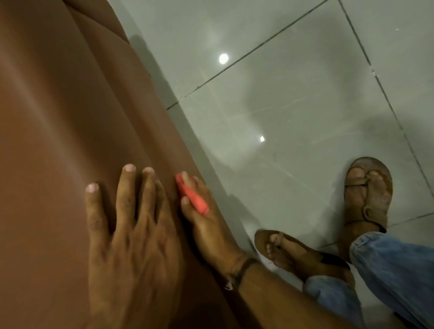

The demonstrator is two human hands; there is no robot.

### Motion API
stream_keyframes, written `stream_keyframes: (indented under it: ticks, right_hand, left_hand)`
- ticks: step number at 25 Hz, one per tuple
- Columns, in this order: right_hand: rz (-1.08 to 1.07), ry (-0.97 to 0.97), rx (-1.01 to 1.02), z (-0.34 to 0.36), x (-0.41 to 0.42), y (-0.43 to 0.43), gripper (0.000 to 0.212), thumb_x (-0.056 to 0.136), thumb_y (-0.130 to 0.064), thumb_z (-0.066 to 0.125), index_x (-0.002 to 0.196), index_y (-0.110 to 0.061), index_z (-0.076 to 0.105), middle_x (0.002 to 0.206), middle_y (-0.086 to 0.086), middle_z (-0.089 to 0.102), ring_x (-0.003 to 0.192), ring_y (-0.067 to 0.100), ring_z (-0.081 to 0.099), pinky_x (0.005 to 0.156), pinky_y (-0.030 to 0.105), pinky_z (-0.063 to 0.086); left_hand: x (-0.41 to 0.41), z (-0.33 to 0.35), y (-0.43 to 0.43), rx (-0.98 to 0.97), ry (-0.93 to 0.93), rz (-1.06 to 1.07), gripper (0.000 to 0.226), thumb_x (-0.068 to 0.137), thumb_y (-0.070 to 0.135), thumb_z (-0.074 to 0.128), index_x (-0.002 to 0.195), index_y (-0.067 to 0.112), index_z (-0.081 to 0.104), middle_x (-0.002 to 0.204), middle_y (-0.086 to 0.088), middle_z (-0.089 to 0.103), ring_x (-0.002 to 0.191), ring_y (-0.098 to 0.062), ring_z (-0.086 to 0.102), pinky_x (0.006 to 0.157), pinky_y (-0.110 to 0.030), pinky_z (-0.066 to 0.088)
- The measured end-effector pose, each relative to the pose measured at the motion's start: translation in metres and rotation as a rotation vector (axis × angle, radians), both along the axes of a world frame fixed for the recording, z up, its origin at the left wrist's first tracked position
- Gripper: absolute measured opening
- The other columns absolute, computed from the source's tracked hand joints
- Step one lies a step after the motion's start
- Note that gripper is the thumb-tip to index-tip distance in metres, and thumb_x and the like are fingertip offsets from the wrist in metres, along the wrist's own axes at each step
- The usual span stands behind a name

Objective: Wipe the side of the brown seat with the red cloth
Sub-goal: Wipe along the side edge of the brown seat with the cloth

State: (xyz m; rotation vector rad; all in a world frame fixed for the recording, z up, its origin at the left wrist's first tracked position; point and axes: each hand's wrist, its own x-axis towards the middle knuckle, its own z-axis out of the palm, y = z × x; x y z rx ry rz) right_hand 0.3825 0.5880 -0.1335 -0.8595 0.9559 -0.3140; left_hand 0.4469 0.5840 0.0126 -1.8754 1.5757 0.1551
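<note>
Red cloth (192, 197) bunched up small, pinched against the side of the brown seat (59, 109)

Cloth looks soft and light, so it'll squish flat under pressure; best kept balled in the fingers like it is now. Right hand (209, 229) is closed around it, down over the seat's right edge. Left hand (129, 230) lies flat on top with fingers spread, holding nothing. That seat skin looks smooth and kinda slick. Tiled floor (295, 98) and sandalled feet (366, 192) off to the right.

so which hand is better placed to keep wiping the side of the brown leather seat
The right hand: it already grips the red cloth against the side of the brown leather seat. The left hand lies flat and empty on top.
</note>
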Motion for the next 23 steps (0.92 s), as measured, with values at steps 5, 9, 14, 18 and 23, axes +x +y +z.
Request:
stream_keyframes:
  ticks: [5,9,14,18,23]
  right_hand:
    - [-0.012,0.062,-0.013,-0.040,0.015,-0.014,0.064,0.103,-0.059,0.037,0.163,-0.039,0.041,0.171,-0.026,0.026,0.167,0.012,0.016,0.139,0.048,0.009]
    - [-0.004,0.071,0.153,0.002,-0.062,0.062,0.070,0.096,-0.074,0.033,0.163,-0.054,0.032,0.176,-0.031,0.016,0.166,-0.002,0.002,0.139,0.043,0.001]
    - [-0.001,0.015,-0.085,-0.029,-0.023,0.030,0.060,0.105,-0.057,0.039,0.163,-0.042,0.037,0.174,-0.026,0.024,0.167,0.006,0.010,0.138,0.040,0.001]
    - [-0.108,0.160,0.198,-0.041,-0.070,0.089,0.074,0.094,-0.065,0.044,0.161,-0.036,0.045,0.165,-0.026,0.036,0.165,0.013,0.027,0.138,0.048,0.018]
    - [0.078,0.040,-0.171,0.018,-0.039,0.024,0.058,0.109,-0.042,0.041,0.165,-0.028,0.038,0.178,-0.011,0.025,0.165,0.005,0.008,0.139,0.039,-0.003]
  left_hand:
    - [-0.016,0.002,0.020,-0.001,0.003,-0.002,0.070,0.090,0.022,0.052,0.150,-0.012,0.049,0.167,-0.029,0.043,0.161,-0.050,0.028,0.130,-0.072,0.007]
    - [-0.033,0.011,0.037,-0.006,0.009,-0.019,0.065,0.091,0.022,0.050,0.146,-0.012,0.054,0.163,-0.029,0.049,0.159,-0.051,0.032,0.128,-0.073,0.013]
    - [-0.052,0.011,0.062,-0.012,0.020,0.000,0.068,0.089,0.020,0.054,0.148,-0.011,0.053,0.163,-0.027,0.050,0.159,-0.048,0.033,0.129,-0.071,0.012]
    - [-0.059,0.016,0.081,-0.026,0.046,-0.020,0.066,0.090,0.022,0.054,0.148,-0.010,0.054,0.164,-0.026,0.049,0.160,-0.048,0.033,0.129,-0.070,0.015]
    - [-0.066,0.017,0.098,-0.033,0.038,-0.050,0.066,0.093,0.022,0.047,0.150,-0.010,0.051,0.165,-0.026,0.048,0.158,-0.050,0.034,0.127,-0.071,0.019]
